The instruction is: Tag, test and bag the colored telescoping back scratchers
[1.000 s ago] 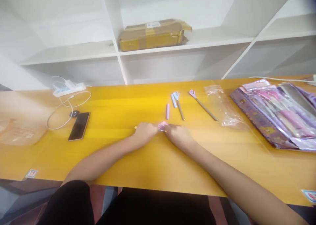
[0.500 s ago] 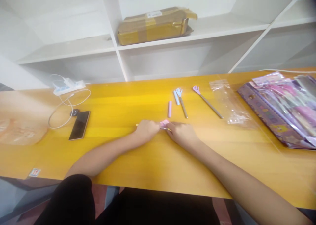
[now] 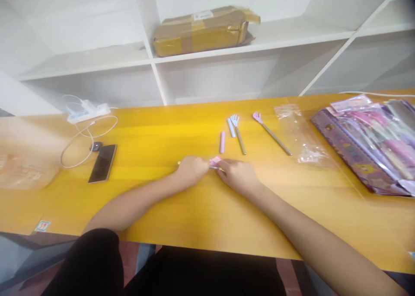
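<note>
My left hand point(image 3: 193, 171) is closed around one side of a small pink piece point(image 3: 215, 161) with a thin dark-and-yellow strip along it. My right hand point(image 3: 238, 175) pinches the other side, fingertips close to the left fist. A pale yellow tip point(image 3: 179, 162) pokes out beyond the left hand; most of what is held stays hidden. Just behind the hands lie a purple tube point(image 3: 222, 142) and a light blue tube point(image 3: 231, 127). Beside them rest a back scratcher with a blue claw point(image 3: 239, 134) and another with a purple claw point(image 3: 273, 134), both with metal rods.
A clear plastic bag point(image 3: 300, 133) and a purple printed pouch point(image 3: 359, 153) full of packaged items lie to the right. On the left are a phone point(image 3: 103, 163), a white cable point(image 3: 71, 166), a power strip point(image 3: 87, 113) and an orange bag point(image 3: 26, 172). A taped carton point(image 3: 201, 34) sits on the shelf.
The whole view has shifted slightly. Both hands keep the same hold on the pink piece, and the things on the table lie as before.
</note>
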Motion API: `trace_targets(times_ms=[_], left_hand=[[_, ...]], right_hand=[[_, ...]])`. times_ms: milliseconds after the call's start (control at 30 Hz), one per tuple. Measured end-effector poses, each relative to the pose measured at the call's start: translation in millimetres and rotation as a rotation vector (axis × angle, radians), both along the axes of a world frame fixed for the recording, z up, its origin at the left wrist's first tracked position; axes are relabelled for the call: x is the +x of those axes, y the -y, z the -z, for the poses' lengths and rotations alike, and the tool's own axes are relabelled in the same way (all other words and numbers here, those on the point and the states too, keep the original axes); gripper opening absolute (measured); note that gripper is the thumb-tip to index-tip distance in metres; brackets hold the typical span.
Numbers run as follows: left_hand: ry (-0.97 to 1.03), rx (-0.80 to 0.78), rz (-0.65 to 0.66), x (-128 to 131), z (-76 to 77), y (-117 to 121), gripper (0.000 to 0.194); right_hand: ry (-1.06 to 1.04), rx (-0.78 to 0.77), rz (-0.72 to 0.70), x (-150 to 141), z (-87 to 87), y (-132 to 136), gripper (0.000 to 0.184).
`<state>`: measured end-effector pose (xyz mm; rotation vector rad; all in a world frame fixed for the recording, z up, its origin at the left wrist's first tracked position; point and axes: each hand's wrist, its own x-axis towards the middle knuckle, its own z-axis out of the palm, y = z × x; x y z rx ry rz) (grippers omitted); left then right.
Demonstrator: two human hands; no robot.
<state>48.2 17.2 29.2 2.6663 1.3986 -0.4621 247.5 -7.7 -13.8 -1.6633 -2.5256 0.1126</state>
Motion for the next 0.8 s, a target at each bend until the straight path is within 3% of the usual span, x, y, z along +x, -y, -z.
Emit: trace_targets(times_ms=[267, 800], left_hand=[[-0.003, -0.021, -0.012, 2.3, -5.3, 3.1, 0.028], [0.041, 0.001, -0.01, 0.7, 0.7, 1.6, 0.025]], right_hand=[[0.027, -0.008, 0.005, -1.6, -3.5, 1.0, 0.035], [0.003, -0.022, 0.041, -3.4, -2.8, 1.6, 0.036]])
